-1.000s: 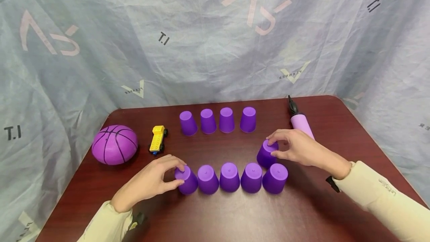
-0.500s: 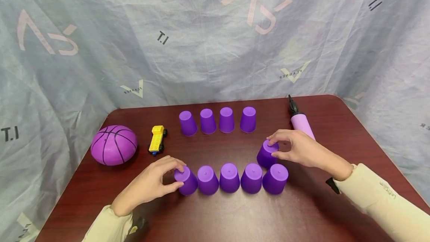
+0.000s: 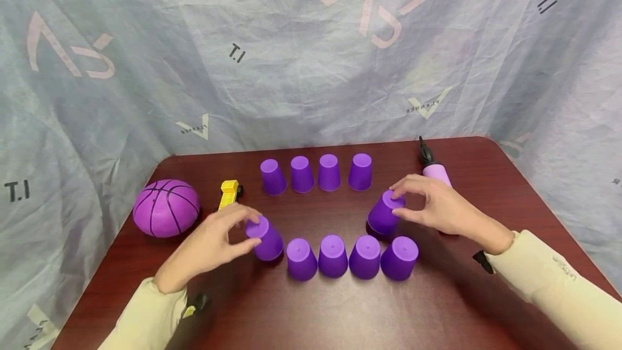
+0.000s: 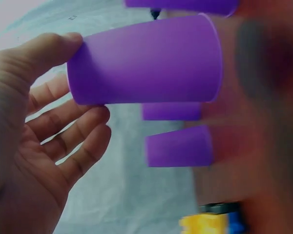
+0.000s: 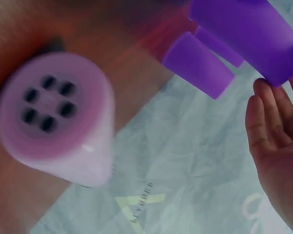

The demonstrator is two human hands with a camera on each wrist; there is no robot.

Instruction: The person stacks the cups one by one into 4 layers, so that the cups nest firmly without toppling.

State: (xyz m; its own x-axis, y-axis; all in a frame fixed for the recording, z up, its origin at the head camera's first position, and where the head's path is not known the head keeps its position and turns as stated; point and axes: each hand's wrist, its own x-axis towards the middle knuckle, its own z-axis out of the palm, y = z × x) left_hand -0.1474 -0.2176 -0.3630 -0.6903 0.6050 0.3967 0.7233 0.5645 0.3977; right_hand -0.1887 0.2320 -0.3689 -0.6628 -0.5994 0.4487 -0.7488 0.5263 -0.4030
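Observation:
My left hand (image 3: 209, 244) pinches an upside-down purple cup (image 3: 268, 243) near its closed end, thumb on one side and fingers on the other. That cup is raised and slightly tilted, left of a front row of several upside-down purple cups (image 3: 332, 257). In the left wrist view the held cup (image 4: 151, 63) lies sideways across the picture. My right hand (image 3: 439, 204) pinches another purple cup (image 3: 384, 216) by its closed end. It is lifted and tilted just behind the right end of the front row, with a dark shadow under its rim.
Several more upside-down purple cups (image 3: 329, 173) stand in a row farther back. A purple ball (image 3: 166, 208) and a yellow toy truck (image 3: 229, 192), partly hidden by my left hand, are at the left. Behind my right hand lies a pink and black hand pump (image 3: 436, 173).
My left hand has lifted the leftmost front cup up and away from its row. My right hand has raised its cup slightly off the table, tilting it.

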